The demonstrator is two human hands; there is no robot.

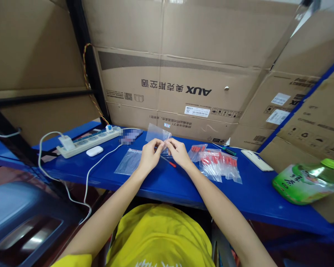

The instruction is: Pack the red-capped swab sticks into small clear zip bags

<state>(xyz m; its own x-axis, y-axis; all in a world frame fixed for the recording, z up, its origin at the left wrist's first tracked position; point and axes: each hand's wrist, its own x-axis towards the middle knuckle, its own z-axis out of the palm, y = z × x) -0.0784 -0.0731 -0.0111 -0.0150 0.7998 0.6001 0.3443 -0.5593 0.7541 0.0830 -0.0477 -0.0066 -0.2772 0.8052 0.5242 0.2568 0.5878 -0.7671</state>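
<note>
Both hands meet over the middle of the blue table, pinching a clear plastic bag [155, 132] near its edge. My left hand [151, 152] is closed on the bag from the left, and my right hand [178, 151] is closed on it from the right. The fingertips nearly touch and hide part of the bag. A thin rod with a red end [172, 164] lies just below the hands. Flat clear bags [128, 161] rest left of my left hand. Right of my right hand lie several filled clear bags [218, 161] with red pieces inside.
A white power strip [90, 141], white earbud case [94, 151] and phone [131, 136] sit to the left. On the right are a green-handled screwdriver [228, 151], a pale phone [256, 160] and a green drink bottle [304, 183]. Cardboard panels [128, 29] stand behind the table [183, 191].
</note>
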